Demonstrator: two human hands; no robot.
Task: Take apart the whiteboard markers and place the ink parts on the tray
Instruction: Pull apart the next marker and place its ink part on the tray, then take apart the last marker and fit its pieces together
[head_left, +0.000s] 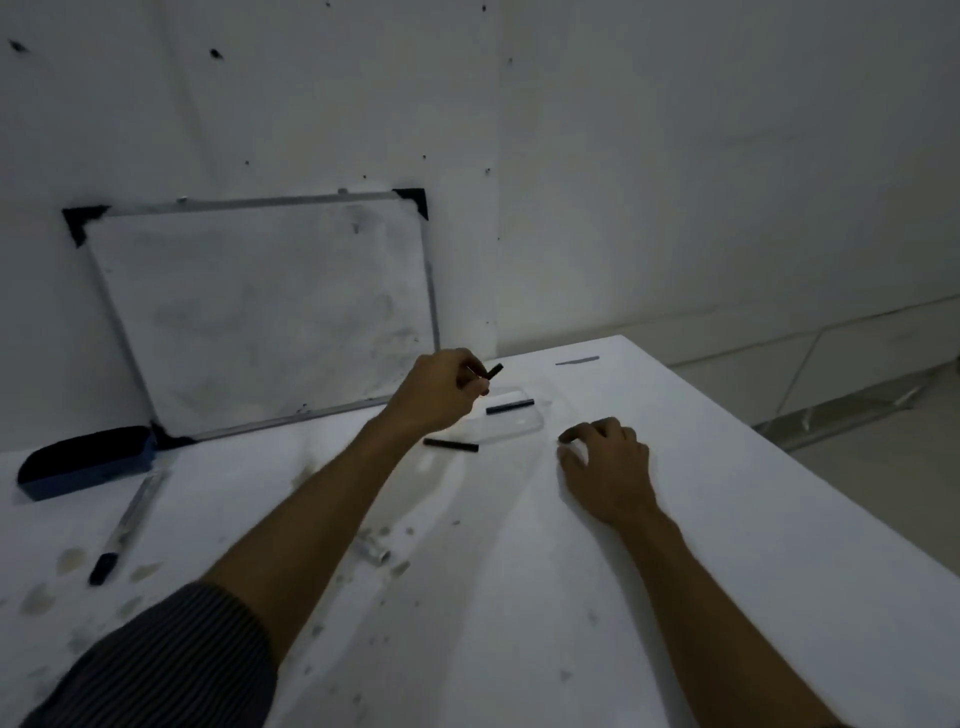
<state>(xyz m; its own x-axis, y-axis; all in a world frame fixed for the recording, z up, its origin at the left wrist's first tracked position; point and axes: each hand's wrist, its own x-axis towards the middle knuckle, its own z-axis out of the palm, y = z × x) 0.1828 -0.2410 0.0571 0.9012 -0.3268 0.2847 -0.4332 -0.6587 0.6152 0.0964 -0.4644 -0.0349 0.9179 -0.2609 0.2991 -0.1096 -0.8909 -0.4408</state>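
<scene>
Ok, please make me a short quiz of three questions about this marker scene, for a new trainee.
1. True or false: the left hand holds a black ink stick above the table.
2. Which lies inside the clear tray? A) a black stick B) the blue eraser C) the marker
3. What leans on the wall behind the left hand?

Key: 1 true; 2 A; 3 the whiteboard.

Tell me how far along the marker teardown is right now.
One black ink stick lies on the clear tray; another sits at its near edge. The left hand holds a third ink stick over the tray. The right hand rests on the table. One whole marker remains.
</scene>
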